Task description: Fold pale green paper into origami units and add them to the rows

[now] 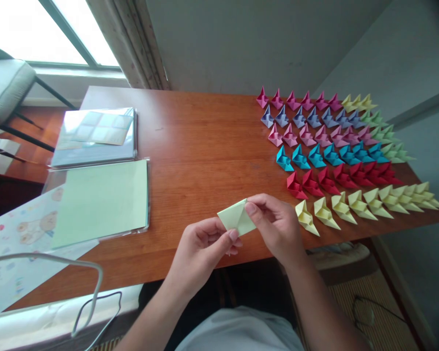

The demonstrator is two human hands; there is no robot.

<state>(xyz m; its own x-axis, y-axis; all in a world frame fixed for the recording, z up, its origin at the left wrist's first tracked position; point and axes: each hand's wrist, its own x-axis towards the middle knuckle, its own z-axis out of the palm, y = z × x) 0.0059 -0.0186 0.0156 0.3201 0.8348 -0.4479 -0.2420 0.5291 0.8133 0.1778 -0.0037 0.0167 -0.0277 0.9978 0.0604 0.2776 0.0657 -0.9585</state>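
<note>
A small piece of folded pale yellow-green paper [238, 217] is held up over the table's front edge, with a crease running down from its top corner. My left hand [207, 243] pinches its lower edge between thumb and fingers. At the upper right corner of the paper, my right hand [274, 222] is closed on it, thumb in front. Just right of my right hand begins a row of yellow folded paper boats [324, 213] with pointed ends. The fingers behind the paper are partly hidden.
Rows of red [327, 181], blue [316, 157], pink [307, 135] and purple paper boats [299, 117] fill the table's right side. On the left lie a pack of green paper [106, 202], another pack [95, 151] and a printed sheet [25, 229]. A white cable [97, 278] crosses the lower left.
</note>
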